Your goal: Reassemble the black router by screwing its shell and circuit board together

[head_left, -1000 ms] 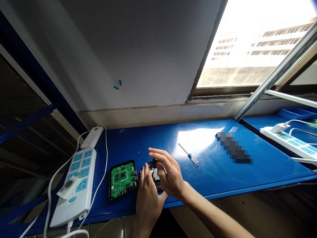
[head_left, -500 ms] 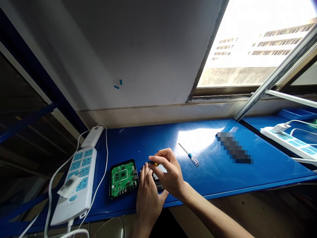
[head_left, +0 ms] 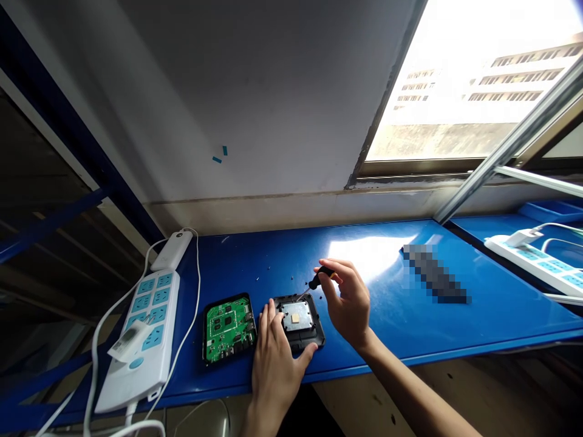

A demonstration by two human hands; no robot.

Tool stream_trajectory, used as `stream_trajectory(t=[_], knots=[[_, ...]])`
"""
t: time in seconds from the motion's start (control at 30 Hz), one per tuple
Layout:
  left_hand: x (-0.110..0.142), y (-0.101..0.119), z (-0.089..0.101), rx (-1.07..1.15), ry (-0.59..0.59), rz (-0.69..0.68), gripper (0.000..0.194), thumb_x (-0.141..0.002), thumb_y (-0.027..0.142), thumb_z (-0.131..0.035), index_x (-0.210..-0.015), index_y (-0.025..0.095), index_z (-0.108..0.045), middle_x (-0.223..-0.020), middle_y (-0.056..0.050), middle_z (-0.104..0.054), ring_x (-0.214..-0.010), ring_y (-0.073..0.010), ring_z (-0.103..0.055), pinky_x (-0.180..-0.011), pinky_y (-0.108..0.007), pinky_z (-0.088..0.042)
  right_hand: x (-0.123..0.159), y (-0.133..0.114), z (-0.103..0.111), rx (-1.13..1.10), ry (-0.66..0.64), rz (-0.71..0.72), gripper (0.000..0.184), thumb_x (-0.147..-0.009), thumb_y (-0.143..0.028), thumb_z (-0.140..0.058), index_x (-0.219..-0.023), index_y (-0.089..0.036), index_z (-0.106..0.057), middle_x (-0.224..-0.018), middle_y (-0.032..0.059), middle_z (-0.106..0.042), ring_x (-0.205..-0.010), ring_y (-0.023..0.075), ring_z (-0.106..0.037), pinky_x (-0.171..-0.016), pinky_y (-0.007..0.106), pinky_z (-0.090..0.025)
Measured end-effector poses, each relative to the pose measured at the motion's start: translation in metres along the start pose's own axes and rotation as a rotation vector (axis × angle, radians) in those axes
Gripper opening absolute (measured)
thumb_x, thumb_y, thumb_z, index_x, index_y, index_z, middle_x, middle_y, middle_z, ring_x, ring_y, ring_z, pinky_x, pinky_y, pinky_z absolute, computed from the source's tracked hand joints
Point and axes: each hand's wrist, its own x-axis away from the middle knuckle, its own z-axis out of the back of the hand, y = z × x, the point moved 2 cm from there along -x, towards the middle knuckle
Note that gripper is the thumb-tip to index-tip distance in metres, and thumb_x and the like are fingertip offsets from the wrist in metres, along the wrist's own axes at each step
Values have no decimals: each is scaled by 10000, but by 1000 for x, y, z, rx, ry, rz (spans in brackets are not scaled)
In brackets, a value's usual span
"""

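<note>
A black plastic cover [head_left: 317,340] lies on the blue table, with a silver metal plate [head_left: 303,311] and a small beige pad [head_left: 296,318] in it. My left hand [head_left: 276,358] holds the cover at its near left corner, fingers stretched along the left edge and thumb on the near edge. Pinched in my right hand [head_left: 348,297] is a screwdriver [head_left: 321,278] with a black and yellow handle. It slants down to the left, its tip at the plate's far edge; whether it touches a screw, I cannot tell. Left of the cover sits a green circuit board [head_left: 228,325] in a black case.
Several tiny dark bits, perhaps screws, lie beyond the cover, one of them a dark piece [head_left: 292,277]. A white power strip [head_left: 146,340] with cables runs along the left. A pixelated dark object [head_left: 435,276] lies to the right, and another power strip [head_left: 537,261] beyond.
My right hand has moved right and away from my left fingers, uncovering the metal plate; the screwdriver's tip now points at the plate. The clear blue-handled screwdriver is now hidden from view. My left hand stays put.
</note>
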Motion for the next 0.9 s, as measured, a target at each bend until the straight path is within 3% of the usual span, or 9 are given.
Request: stream_trajectory(t=[0.13, 0.47, 0.7, 0.9], knots=[[-1, 1, 1, -28, -41, 25, 669, -852, 474, -645, -1372, 130, -402, -1606, -204, -288, -1499, -345, -249, -1146, -533, -393, 7, 7, 0, -41, -21, -64, 248, -959, -147, -586, -1186, -241, -614, -1097, 73, -644, -927, 189, -711, -746, 380, -639], [-1, 2, 2, -57, -60, 25, 688, -845, 491, -652, -1366, 117, -403, -1606, -208, -285, -1496, -354, -252, -1152, -526, -389, 17, 0, -15, -112, -80, -62, 275, -961, -111, -567, -1190, -256, -609, -1077, 57, -626, -936, 172, -697, -756, 350, -631], [-1, 1, 2, -55, -62, 33, 661, -856, 497, -635, -1365, 142, -408, -1614, -186, -279, -1503, -333, -245, -1158, -517, -384, 3, 7, -4, -92, 9, -84, 247, -960, -162, -586, -1178, -274, -615, -1091, 57, -629, -917, 185, -702, -755, 388, -637], [-2, 0, 0, -60, -66, 38, 680, -849, 505, -649, -1378, 154, -407, -1623, -174, -264, -1501, -334, -249, -1154, -511, -398, -12, 29, -3, -70, 94, -155, 195, -960, -248, -606, -1154, -268, -619, -1096, 49, -637, -902, 180, -711, -778, 405, -633]])
